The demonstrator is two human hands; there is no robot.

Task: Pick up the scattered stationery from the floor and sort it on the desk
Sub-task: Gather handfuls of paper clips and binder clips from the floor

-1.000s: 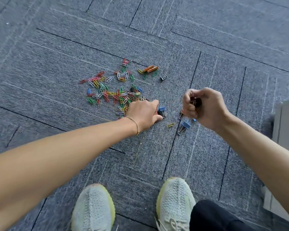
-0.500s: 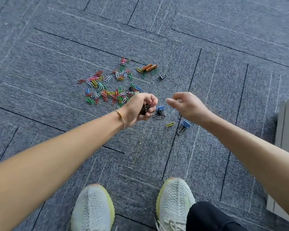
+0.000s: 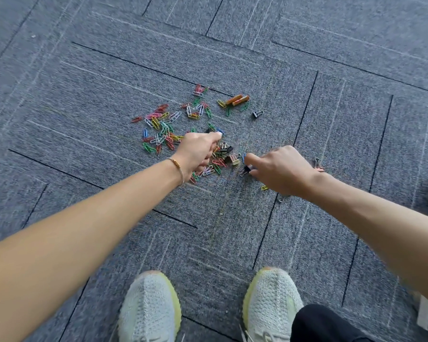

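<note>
**Hands down among the clips**

Our left hand [image 3: 198, 150] curls over the paper clips [image 3: 163, 134] on the floor [image 3: 84, 77], apparently cupping some gathered ones, though we cannot see inside. Our right hand [image 3: 282, 169] pinches a black binder clip [image 3: 246, 169] beside the gold one [image 3: 234, 159]. We judge most stationery remains uncollected; two orange sticks [image 3: 237, 99] lie beyond.

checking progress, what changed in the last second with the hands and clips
The right hand left its raised fist and dropped to the floor, fingertips at a black binder clip. The left hand lifted slightly and hangs curled over the clip pile. The orange sticks stayed put.
</note>
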